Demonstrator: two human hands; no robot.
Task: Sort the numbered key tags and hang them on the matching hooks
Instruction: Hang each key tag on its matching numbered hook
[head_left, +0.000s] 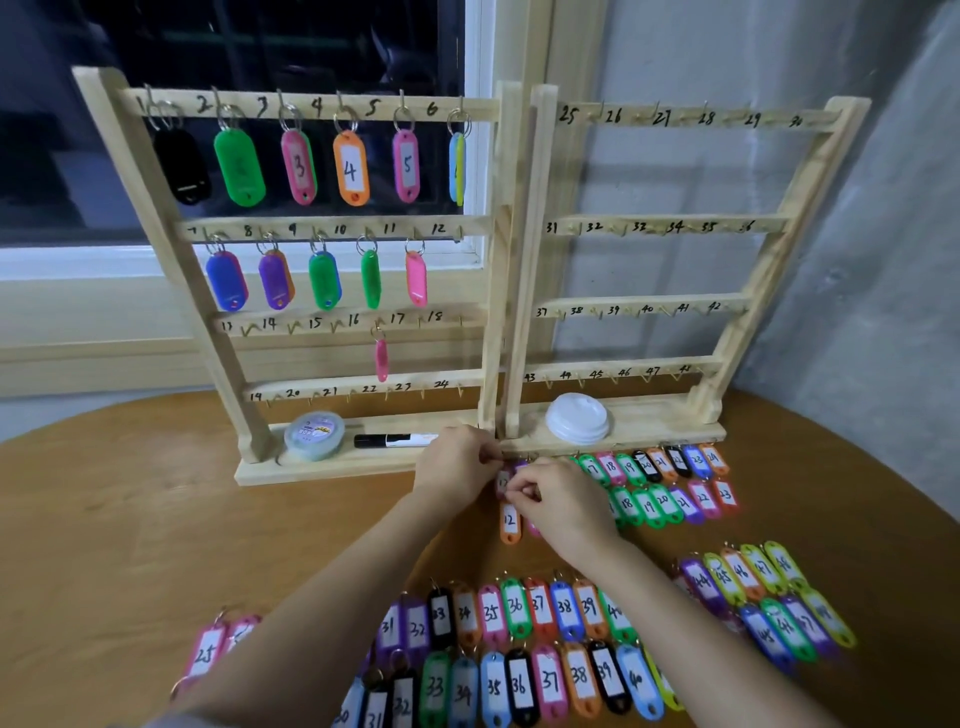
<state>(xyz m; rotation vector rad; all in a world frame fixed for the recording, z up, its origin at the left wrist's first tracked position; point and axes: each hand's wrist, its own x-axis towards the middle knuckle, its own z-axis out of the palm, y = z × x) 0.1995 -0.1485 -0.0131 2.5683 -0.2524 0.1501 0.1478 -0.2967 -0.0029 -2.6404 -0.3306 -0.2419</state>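
Two wooden racks with numbered hooks stand at the table's back: the left rack (496, 260) numbered 1 to 24, the right rack (670, 223) numbered 25 to 48. Tags hang on hooks 1 to 11, and one pink tag (381, 358) hangs near 17. My left hand (457, 460) and right hand (566, 499) meet in front of the racks' bases, both pinching a small tag (502, 482) between them. An orange tag marked 12 (510, 522) lies just below. Rows of numbered tags (524, 608) lie flat on the table.
A round tub (314, 434) and a black marker (389, 440) sit on the left rack's base, a white cup lid (576, 418) on the right one. More tags 17 to 24 (670, 483) lie right of my hands, 44 to 48 (763, 592) farther right.
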